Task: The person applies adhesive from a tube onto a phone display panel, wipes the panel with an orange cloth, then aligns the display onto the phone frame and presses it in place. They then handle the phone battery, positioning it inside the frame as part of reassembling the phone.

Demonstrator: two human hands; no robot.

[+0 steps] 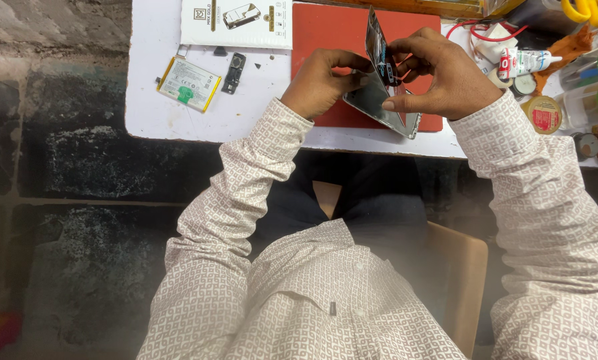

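My left hand [322,81] and my right hand [439,77] hold an opened phone above a red mat [332,30] on a white table [159,113]. The phone's silver frame [379,107] lies tilted under my fingers. A dark inner panel [379,47] stands up from it, pinched between the fingertips of both hands. My left thumb presses on the lower body. My right fingers grip the raised panel from the right side.
A flat battery [189,83] and a small black part [234,72] lie left of the mat. A white printed packet [237,21] sits behind them. A glue tube [525,61], round tins [545,113] and yellow scissors [589,10] crowd the right. A wooden stool [455,267] is below.
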